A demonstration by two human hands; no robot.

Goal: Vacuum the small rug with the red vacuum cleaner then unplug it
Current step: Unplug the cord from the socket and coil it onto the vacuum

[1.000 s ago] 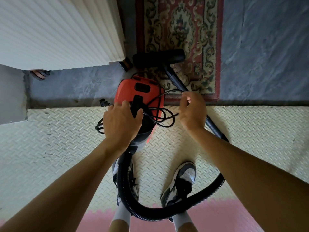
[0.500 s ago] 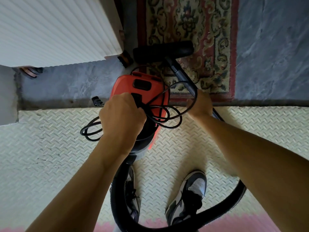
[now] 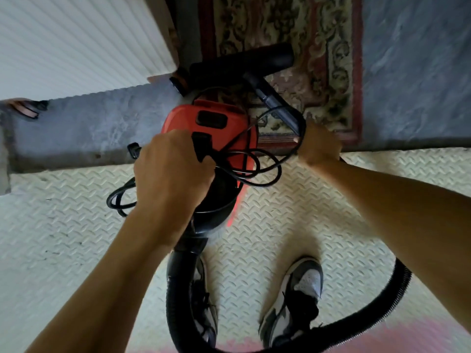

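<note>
The red vacuum cleaner [image 3: 204,128] stands at the edge of the white floor mat, just short of the small patterned rug [image 3: 300,47]. My left hand [image 3: 170,171] grips its black handle together with loops of black power cord [image 3: 265,171]. My right hand [image 3: 318,146] grips the black wand [image 3: 277,105], whose wide nozzle [image 3: 244,62] lies on the near end of the rug. The plug [image 3: 133,150] sticks out to the left of my left hand. A ribbed black hose [image 3: 178,296] curves from the vacuum past my shoes to the right.
A white ribbed panel [image 3: 76,42] fills the upper left, close to the nozzle. Grey concrete floor [image 3: 418,72] surrounds the rug. My two shoes [image 3: 293,301] stand on the white diamond-pattern mat [image 3: 51,238], with pink mat [image 3: 356,340] at the bottom edge.
My left hand went from resting on the vacuum's top to gripping its handle with the cord. My right hand dropped from the cord onto the wand. The view shifted closer to the rug.
</note>
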